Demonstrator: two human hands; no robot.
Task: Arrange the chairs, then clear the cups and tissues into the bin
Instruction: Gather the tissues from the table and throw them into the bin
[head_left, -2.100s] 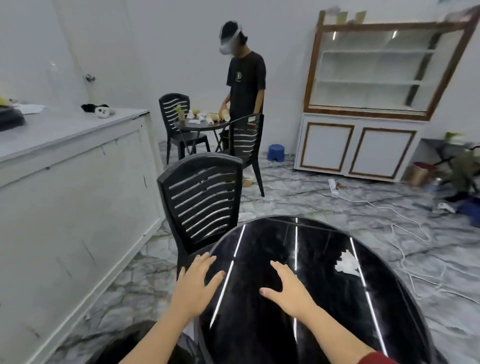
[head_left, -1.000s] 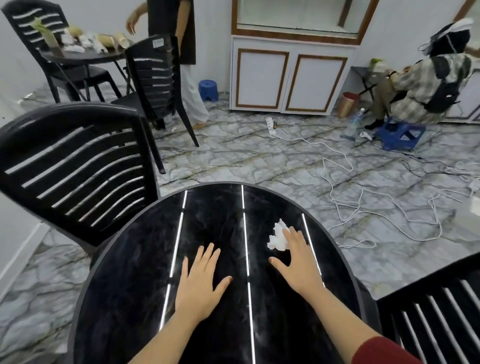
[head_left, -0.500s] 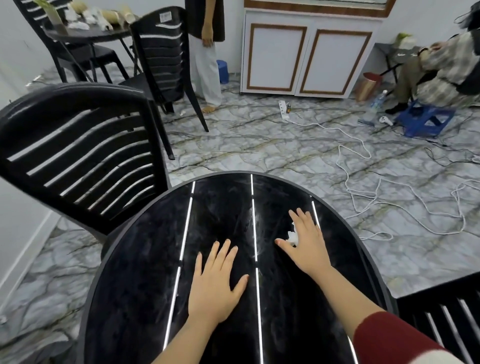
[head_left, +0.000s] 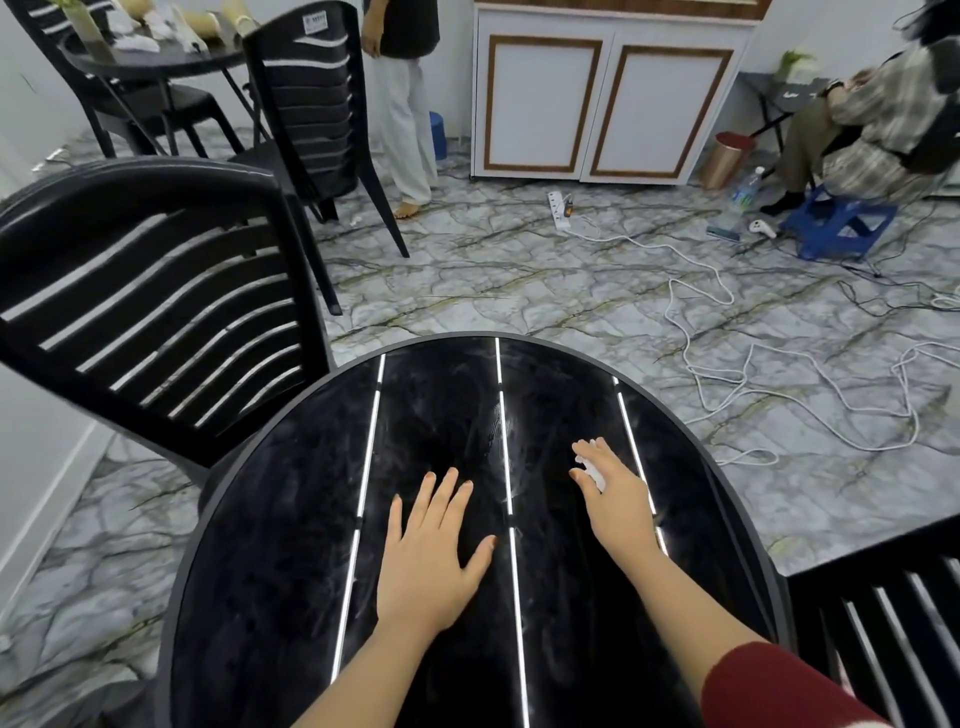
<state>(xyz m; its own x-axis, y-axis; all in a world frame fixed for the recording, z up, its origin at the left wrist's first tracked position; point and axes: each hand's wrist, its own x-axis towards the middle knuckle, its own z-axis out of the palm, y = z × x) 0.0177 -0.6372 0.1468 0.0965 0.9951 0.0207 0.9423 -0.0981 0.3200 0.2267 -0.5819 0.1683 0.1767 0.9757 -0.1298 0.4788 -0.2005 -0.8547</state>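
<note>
The tissue (head_left: 592, 470) is a small white crumpled scrap, now almost wholly covered: only a sliver of it shows between the thumb and forefinger of the right hand (head_left: 615, 493). It lies on the round black tabletop (head_left: 291, 519), towards the right edge and a little past the middle, near the rightmost of the three bright reflected stripes.

Two seconds ago the tissue lay fully exposed near the right edge, well ahead of the right hand, which was reaching flat over the table. One second ago the fingertips had just reached its near side. Half a second ago the hand covered most of it, and now the fingers curl down over it, gathering it against the thumb, so the hand is closing on the tissue rather than lying flat. Whether the tissue has left the surface I cannot tell.

The left hand (head_left: 434, 551) has moved from the left rim of the tabletop to its middle, where it rests palm down with fingers spread, between the left and centre stripes, well apart from the tissue.

A black slatted chair (head_left: 150, 312) stands at the far left edge of the tabletop, its back towards the table. Another black chair (head_left: 883, 623) shows at the near right edge.
</note>
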